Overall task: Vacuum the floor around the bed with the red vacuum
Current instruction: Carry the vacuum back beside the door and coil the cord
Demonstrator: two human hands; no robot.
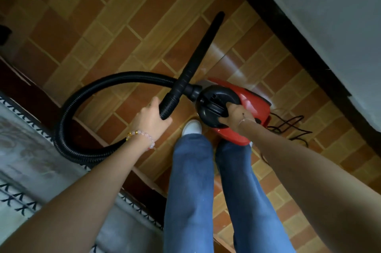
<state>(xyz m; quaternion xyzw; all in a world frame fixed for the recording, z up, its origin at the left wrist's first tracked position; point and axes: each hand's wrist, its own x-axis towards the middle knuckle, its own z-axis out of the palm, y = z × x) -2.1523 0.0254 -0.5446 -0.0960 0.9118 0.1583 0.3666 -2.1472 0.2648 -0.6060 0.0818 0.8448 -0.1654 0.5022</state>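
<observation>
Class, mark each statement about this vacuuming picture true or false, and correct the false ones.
1. The right hand grips the black handle on the red vacuum. True.
2. The left hand rests flat on the bed. False: it grips the black hose just behind the nozzle.
3. The nozzle is pushed under the bed. False: it points out over the tiled floor, away from the bed.
4. A dark cord lies on the floor beside the vacuum. True.
</observation>
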